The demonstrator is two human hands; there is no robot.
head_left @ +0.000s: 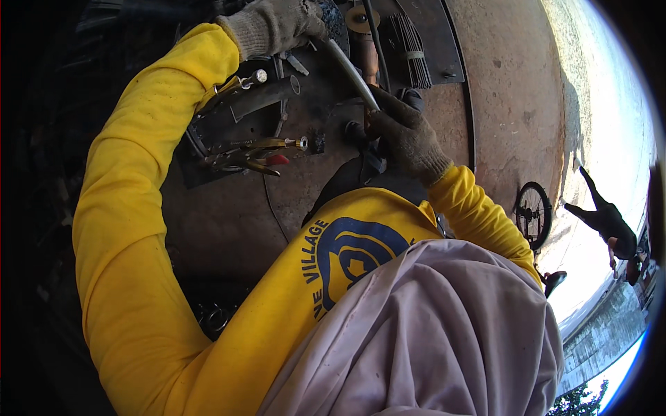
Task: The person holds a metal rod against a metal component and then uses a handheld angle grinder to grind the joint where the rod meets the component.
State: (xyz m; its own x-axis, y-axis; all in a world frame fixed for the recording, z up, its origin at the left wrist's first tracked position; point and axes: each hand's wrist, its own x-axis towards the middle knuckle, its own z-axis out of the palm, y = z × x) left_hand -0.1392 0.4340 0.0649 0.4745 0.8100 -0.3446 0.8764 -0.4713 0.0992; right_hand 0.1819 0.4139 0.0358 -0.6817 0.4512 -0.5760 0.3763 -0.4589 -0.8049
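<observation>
Both my hands wear grey-brown work gloves below yellow sleeves. A grey metal tube [350, 73] slants between them. Around its near end, my right hand [406, 132] is closed. At the top edge, my left hand [277, 26] has its fingers curled at the tube's far end; part of that hand is cut off by the frame. Just below the left hand lie a wider piece of metal pipe [267, 98] and locking pliers [257, 78]. Another pair of locking pliers [277, 144] lies nearer to me, beside a tool with a red grip [276, 160].
A banded bundle of thin rods [411, 52] lies on a dark metal sheet [444, 41] beyond my right hand. Near it are a round disc [361, 19] and a dark cable [375, 45]. To the right stand a bicycle wheel [533, 216] and a person in dark clothes [612, 222].
</observation>
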